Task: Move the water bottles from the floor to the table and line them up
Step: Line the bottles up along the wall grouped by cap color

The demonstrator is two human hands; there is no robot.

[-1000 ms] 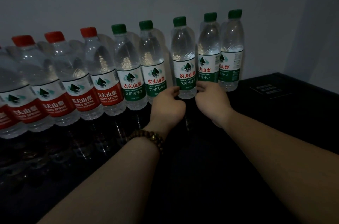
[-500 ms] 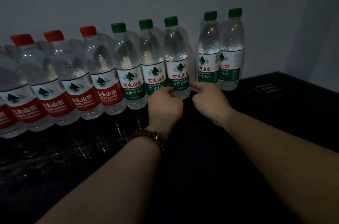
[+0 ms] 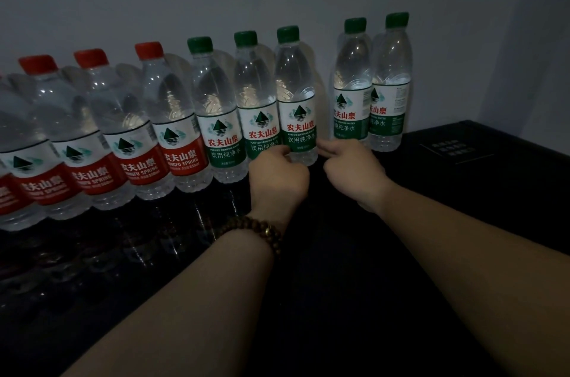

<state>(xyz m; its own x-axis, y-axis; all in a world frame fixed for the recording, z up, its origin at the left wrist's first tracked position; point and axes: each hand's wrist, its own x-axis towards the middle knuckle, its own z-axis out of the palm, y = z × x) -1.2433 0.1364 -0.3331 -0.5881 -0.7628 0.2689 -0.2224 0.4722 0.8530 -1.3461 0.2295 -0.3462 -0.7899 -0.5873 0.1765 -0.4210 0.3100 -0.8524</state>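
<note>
My left forearm [image 3: 185, 299] and right forearm [image 3: 462, 253]: bare to the frame edge. Dark brown round-bead bracelet [image 3: 259, 230] on left wrist, one bead glinting lighter.

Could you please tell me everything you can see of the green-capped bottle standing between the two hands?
The green-capped bottle is clear plastic, seemingly full, its cap on, with a white-and-green label bearing red characters. It stands upright on the dark table, close against a neighbouring bottle on its left, a gap on its right. The left hand and right hand reach its lower part with fingertips; whether either has a grip is unclear.
</note>
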